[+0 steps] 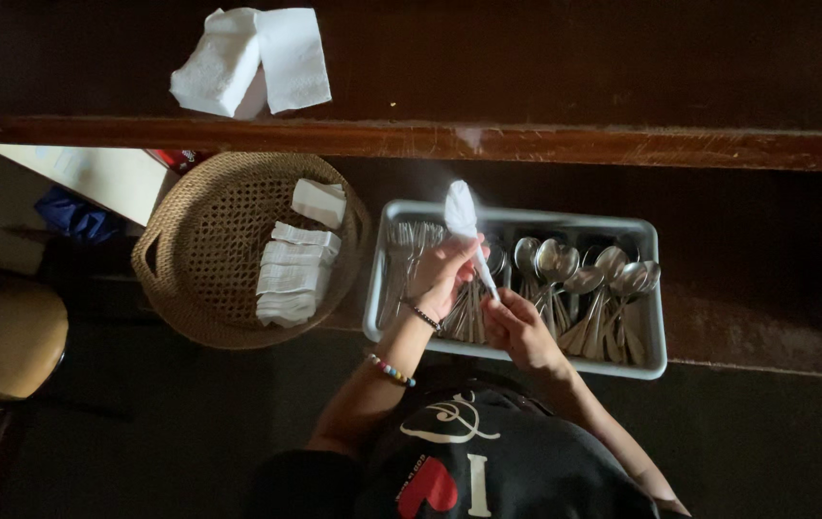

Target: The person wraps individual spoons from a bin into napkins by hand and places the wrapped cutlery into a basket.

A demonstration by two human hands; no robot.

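Hovering over the grey cutlery tray (pixel 656 288), a napkin-wrapped utensil (pixel 468 235) is gripped by both hands: left hand (pixel 444 279) clenched near its white top, right hand (pixel 516 327) pinching the lower end, long axis running eleven to five o'clock.

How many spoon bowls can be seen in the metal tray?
6 spoon bowls show, all in the right half of the metal tray, right of the forks; others may lie hidden underneath.
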